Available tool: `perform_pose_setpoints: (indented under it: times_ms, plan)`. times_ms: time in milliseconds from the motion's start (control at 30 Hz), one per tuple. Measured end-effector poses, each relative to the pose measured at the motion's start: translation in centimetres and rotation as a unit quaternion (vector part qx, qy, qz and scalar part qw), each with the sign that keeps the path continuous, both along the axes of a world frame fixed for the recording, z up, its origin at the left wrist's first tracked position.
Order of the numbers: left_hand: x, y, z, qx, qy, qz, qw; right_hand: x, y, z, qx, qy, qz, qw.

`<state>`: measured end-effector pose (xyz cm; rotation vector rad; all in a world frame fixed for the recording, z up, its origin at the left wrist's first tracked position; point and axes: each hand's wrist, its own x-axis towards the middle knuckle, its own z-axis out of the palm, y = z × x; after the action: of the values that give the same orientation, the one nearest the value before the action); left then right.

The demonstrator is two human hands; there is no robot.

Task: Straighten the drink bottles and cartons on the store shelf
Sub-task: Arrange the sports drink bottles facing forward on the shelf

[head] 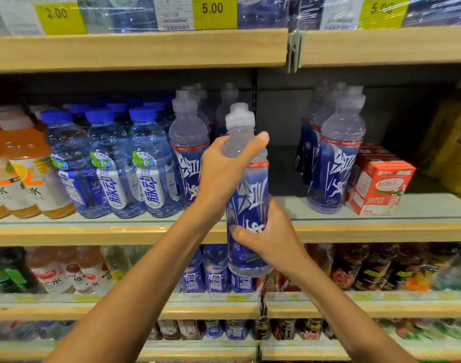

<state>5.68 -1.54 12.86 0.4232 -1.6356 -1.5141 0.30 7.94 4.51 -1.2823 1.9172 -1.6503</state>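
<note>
Nearest the camera, two forearms reach up from below, and both hands are on one item: the blue-labelled sports bottle point(250, 197). It is held upright in the air in front of the middle shelf point(93, 233), with its base hanging below the shelf's wooden lip. The left hand point(224, 174) wraps round the clear shoulder just under the white cap, thumb across the front. The right hand point(271, 239) clasps the lower body from the right side, thumb on the label. Neither hand is free; both grip the same bottle.

This looks like the placing step, with one bottle off the shelf and waiting to go into line. Just behind it is an open stretch of shelf floor, between the left row of matching bottles point(188, 153) and the right row of matching bottles point(334, 158). The next move probably calls for lifting the base clear of the lip. Then the bottle goes down in that gap, label forward, level with the front bottles on either side.

Further left stand the blue-capped water bottles point(150, 163) and the orange drinks point(17, 174). A red carton point(378, 187) sits just beside the right row. It shows two faces, so it may want squaring too. Up top are the yellow price tags point(215, 13).
</note>
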Motion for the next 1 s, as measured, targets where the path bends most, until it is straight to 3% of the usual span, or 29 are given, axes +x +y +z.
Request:
perform_pose_setpoints:
  times_ms: [167, 233, 300, 367, 433, 500, 567, 633, 700, 800, 900, 1000]
  plan:
    - [0.7, 0.2, 0.6, 0.039, 0.016, 0.043, 0.998, 0.7, -0.1, 0.0, -0.015, 0.024, 0.013, 1.0]
    - [1.1, -0.1, 1.0, 0.069, 0.035, 0.021, 0.997, 0.5, 0.1, 0.0, -0.04, -0.027, 0.062, 0.997]
    - [1.6, -0.7, 1.5, 0.093, 0.037, -0.051, 0.994, -0.2, 0.6, 0.1, -0.059, -0.135, 0.129, 0.981]
    - [2.0, -1.5, 2.2, 0.125, 0.057, -0.167, 0.976, -1.0, 1.1, 0.0, -0.047, -0.275, 0.226, 0.933]
    - [1.8, -2.0, 3.0, 0.169, 0.11, -0.306, 0.93, -1.3, 0.9, -0.4, -0.046, -0.387, 0.343, 0.854]
    - [1.1, -2.0, 3.3, 0.215, 0.149, -0.411, 0.873, -0.9, 0.3, -0.8, -0.052, -0.446, 0.442, 0.776]
    - [0.5, -1.8, 3.1, 0.239, 0.166, -0.466, 0.835, -0.2, -0.4, -0.8, -0.05, -0.446, 0.494, 0.745]
    - [0.2, -1.7, 2.6, 0.252, 0.166, -0.497, 0.814, 0.3, -0.7, -0.8, -0.046, -0.43, 0.5, 0.751]
    - [0.1, -2.1, 2.0, 0.247, 0.155, -0.503, 0.814, 0.3, -0.4, -1.2, -0.04, -0.426, 0.481, 0.765]
    - [0.8, -2.5, 0.9, 0.186, 0.097, -0.438, 0.874, -0.2, 0.7, -2.0, -0.05, -0.42, 0.429, 0.798]
    - [1.5, -2.4, 0.1, 0.103, -0.017, -0.277, 0.955, -0.7, 1.7, -2.3, -0.052, -0.402, 0.309, 0.86]
    - [1.8, -2.2, -0.3, 0.024, -0.01, -0.11, 0.994, -0.8, 2.6, -1.9, -0.055, -0.352, 0.17, 0.919]
